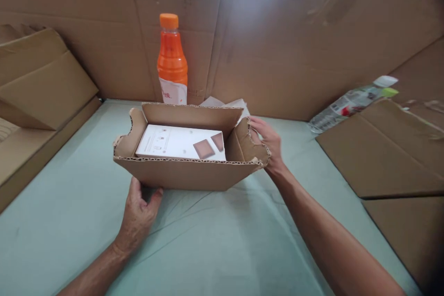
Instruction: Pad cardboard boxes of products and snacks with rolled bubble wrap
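An open cardboard box [194,176] with raised, rough-edged flaps sits on the green cloth in front of me. Inside it lies a white box [180,141] printed with brown squares and small drawings. My right hand [266,141] grips the right end flap, its fingers partly hidden behind the cardboard. At the lower left corner is my left hand [138,210], thumb and fingers apart. Its fingertips reach the bottom edge; whether they support the box cannot be seen.
An orange bottle [172,62] stands behind the box, against a cardboard wall [277,46]. Some white material [239,103] shows behind the box. A clear bottle [350,104] leans at the right beside cardboard flaps [388,148]. Another carton [48,78] is on the left.
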{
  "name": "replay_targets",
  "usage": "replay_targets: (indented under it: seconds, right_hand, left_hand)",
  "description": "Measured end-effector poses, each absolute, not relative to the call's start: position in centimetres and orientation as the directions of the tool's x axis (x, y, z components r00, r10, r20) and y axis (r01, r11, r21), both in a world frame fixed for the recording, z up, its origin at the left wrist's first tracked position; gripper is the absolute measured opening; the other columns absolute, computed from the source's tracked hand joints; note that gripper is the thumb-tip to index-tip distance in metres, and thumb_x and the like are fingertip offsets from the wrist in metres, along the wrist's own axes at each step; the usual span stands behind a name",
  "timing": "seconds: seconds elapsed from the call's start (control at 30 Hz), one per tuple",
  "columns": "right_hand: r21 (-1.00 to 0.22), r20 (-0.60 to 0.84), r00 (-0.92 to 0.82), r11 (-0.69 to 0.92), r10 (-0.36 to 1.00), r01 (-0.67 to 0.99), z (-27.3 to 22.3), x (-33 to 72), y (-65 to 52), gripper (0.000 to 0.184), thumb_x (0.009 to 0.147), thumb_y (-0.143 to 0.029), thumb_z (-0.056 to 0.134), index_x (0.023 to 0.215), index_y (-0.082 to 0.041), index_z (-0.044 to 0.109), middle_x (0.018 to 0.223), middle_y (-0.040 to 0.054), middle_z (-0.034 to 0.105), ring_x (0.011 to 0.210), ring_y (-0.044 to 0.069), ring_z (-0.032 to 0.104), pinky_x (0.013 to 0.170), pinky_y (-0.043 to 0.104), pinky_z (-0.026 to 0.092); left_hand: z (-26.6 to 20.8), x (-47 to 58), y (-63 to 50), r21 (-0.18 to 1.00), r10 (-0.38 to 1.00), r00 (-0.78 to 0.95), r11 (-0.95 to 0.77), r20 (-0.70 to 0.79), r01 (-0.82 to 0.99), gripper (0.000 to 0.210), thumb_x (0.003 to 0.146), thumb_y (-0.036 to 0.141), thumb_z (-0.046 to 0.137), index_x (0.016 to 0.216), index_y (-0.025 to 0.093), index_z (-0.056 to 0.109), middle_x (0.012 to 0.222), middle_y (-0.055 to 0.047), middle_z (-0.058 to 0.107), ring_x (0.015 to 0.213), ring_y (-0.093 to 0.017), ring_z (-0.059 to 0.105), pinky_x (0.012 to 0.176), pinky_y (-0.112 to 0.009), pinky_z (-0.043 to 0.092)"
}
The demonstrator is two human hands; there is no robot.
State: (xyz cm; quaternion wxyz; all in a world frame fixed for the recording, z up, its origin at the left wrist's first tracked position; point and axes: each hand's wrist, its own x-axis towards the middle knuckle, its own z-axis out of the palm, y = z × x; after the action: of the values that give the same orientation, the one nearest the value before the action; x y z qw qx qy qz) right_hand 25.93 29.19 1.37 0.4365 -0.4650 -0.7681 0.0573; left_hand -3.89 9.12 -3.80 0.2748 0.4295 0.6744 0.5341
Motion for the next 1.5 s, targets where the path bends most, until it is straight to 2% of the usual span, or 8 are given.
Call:
replay_targets:
  seconds: [0.2,0.43,0.67,0.9,1.03,1.17,1.33,1.5]
  right_hand:
    - [-0.378,0.371,-0.311,0.448,0.875,0.81,1.8,35.8,17.1,0.029,0.091,-0.035,0.06,0.115,-0.027,0.073,0.13,0.0093,0.07,0.124,0.033,0.063,0.103,0.057,0.049]
    - [-0.636,0.338,-0.286,0.441,0.897,0.633,2.0,29.5,13.5,0.041,0.093,-0.03,0.059,0.133,-0.024,0.061,0.136,0.0112,0.066,0.126,0.027,0.061,0.105,0.049,0.051]
    - [-0.819,0.222,-0.357,0.373,0.907,0.437,0.8,23.6,15.8,0.061,0.082,-0.025,0.056,0.143,-0.017,0.05,0.135,0.0128,0.065,0.117,0.026,0.064,0.091,0.043,0.058]
    - [-0.576,0.266,-0.266,0.374,0.926,0.726,1.1,30.2,22.2,0.049,0.084,-0.019,0.055,0.132,-0.022,0.063,0.141,0.0094,0.062,0.132,0.027,0.056,0.11,0.05,0.046]
    - [-0.501,0.17,-0.205,0.264,0.964,0.824,1.5,32.3,26.0,0.036,0.07,-0.01,0.062,0.105,-0.017,0.072,0.122,0.0135,0.073,0.119,0.032,0.064,0.105,0.051,0.049]
    - [-0.519,0.24,-0.171,0.275,0.956,0.809,2.5,32.9,23.0,0.004,0.081,-0.019,0.062,0.081,-0.02,0.065,0.117,0.0111,0.074,0.112,0.029,0.067,0.099,0.048,0.052]
    - [-0.5,0.541,-0.154,0.464,0.827,0.731,4.0,32.0,11.2,0.003,0.092,-0.022,0.062,0.091,-0.025,0.061,0.118,0.0081,0.072,0.109,0.025,0.07,0.097,0.043,0.055]
    - [-0.613,0.522,-0.284,0.585,0.805,0.531,2.5,28.2,4.1,0.018,0.091,-0.008,0.061,0.097,-0.025,0.062,0.119,0.009,0.071,0.102,0.021,0.072,0.086,0.035,0.061]
  left_hand:
    - [-4.0,-4.3,9.0,0.951,0.873,-0.478,0.064,0.093,0.302,0.036,0.08,0.035,0.07,0.108,0.022,0.052,0.089,0.0,0.055,0.079,-0.018,0.054,0.069,-0.031,0.045]
    - [-3.7,-4.5,9.2,0.971,0.874,-0.471,-0.007,0.122,0.24,0.04,0.076,0.032,0.073,0.108,0.022,0.051,0.095,0.0,0.056,0.088,-0.018,0.056,0.08,-0.031,0.045]
    - [-1.8,-3.5,10.7,0.948,0.873,-0.478,0.063,0.099,0.311,0.033,0.074,0.037,0.073,0.095,0.022,0.051,0.082,0.002,0.053,0.075,-0.016,0.051,0.068,-0.03,0.043]
    - [-3.1,-2.5,15.7,0.962,0.926,-0.354,-0.035,0.133,0.272,0.034,0.079,0.034,0.07,0.105,0.02,0.056,0.092,-0.001,0.06,0.089,-0.018,0.059,0.084,-0.034,0.049]
    - [-3.1,-2.3,14.1,0.971,0.926,-0.359,-0.032,0.117,0.235,0.053,0.08,0.033,0.069,0.128,0.019,0.052,0.125,-0.011,0.062,0.117,-0.024,0.061,0.106,-0.043,0.047]
    - [-2.0,-2.5,9.0,0.95,0.902,-0.431,0.113,0.024,0.29,0.066,0.081,0.035,0.07,0.143,0.024,0.048,0.147,-0.014,0.053,0.132,-0.031,0.054,0.113,-0.052,0.043]
    - [-0.5,-1.5,4.2,0.896,0.96,-0.276,0.081,0.047,0.437,0.044,0.084,0.04,0.066,0.128,0.03,0.065,0.141,-0.009,0.059,0.117,-0.03,0.063,0.099,-0.049,0.054]
    - [0.0,1.0,4.3,0.988,0.999,0.027,0.016,-0.021,0.156,0.064,0.08,0.036,0.073,0.142,0.028,0.055,0.145,-0.013,0.058,0.129,-0.033,0.058,0.109,-0.052,0.048]
